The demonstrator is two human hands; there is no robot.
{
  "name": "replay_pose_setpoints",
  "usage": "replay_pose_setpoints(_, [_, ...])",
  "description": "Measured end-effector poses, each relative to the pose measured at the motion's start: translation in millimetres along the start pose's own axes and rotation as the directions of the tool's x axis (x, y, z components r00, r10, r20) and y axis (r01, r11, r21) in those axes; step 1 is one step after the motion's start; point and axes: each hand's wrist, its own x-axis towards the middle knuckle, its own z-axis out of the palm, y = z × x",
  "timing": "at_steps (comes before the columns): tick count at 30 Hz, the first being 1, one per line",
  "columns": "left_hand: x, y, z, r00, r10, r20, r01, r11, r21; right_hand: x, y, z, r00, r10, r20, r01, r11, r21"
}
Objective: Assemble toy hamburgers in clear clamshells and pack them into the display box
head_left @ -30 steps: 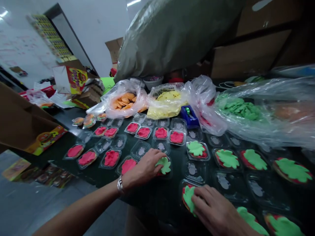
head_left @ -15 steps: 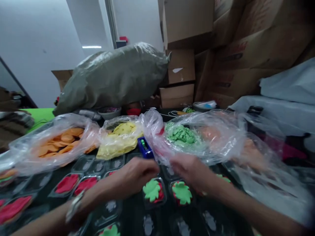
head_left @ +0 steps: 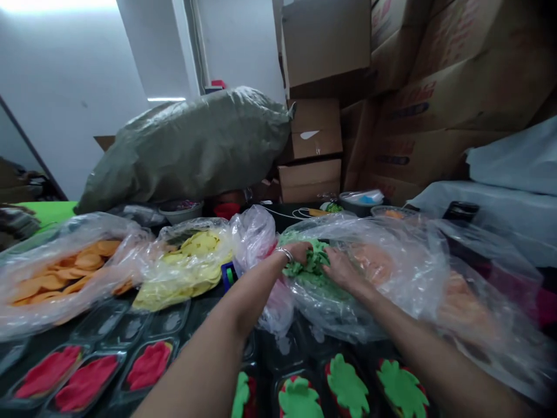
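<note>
- Glare tops the flat white wall beyond and left of the bare left hand.
- Shadow dims stacked brown cardboard boxes beyond the bare right hand.

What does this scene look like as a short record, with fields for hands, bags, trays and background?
Left hand: in the green pieces
Right hand: at the right side of that pile
Bags further left: orange pieces, yellow pieces
Trays: red pieces at left, green tops further right
Background: large sack, cardboard boxes
</note>
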Motion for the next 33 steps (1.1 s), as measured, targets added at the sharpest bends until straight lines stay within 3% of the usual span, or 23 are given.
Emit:
replay_pose_setpoints(3, [-23, 0, -5.3, 0.992, -0.128, -0.015, 0.125, 0.983, -0.137, -10, -11, -3, 1.000, -0.018, 0.010, 0.016, 0.983, 0.184])
replay_pose_setpoints(5, [-47, 4, -8.5, 0.986, -0.163, -0.026, 0.150, 0.949, -0.277, -17, -26, -4, 0.998, -0.049, 0.050, 0.029, 0.942, 0.334])
replay_pose_setpoints(10, [-103, 24, -15.6, 0.988, -0.138, -0.070, 0.068, 0.793, -0.606, -28, -65, -7, 0.996, 0.011, 0.086, -0.060, 0.806, 0.589])
replay_pose_setpoints(14, [-132, 36, -13.8, 0.983, -0.148, -0.111, 0.031, 0.723, -0.691, -37, -85, -14, 0.992, 0.069, 0.104, -0.123, 0.684, 0.719])
replay_pose_setpoints(20, [-150, 43, -5.1, 0.973, -0.169, -0.157, 0.005, 0.695, -0.719, -58, -104, -18, 0.981, 0.097, 0.168, -0.194, 0.414, 0.889])
replay_pose_setpoints(25, [-147, 36, -6.0, 0.950, -0.212, -0.228, -0.056, 0.603, -0.795, -54, -96, -15, 0.963, 0.227, 0.148, -0.205, 0.252, 0.946])
replay_pose_setpoints(29, [-154, 30, -19.5, 0.925, -0.271, -0.267, -0.089, 0.528, -0.845, -50, -91, -15, 0.952, 0.273, 0.139, -0.186, 0.156, 0.970])
replay_pose_setpoints(33, [-182, 29, -41.1, 0.935, -0.295, -0.197, -0.023, 0.506, -0.862, -56, -114, -10, 0.961, 0.220, 0.168, -0.202, 0.145, 0.969])
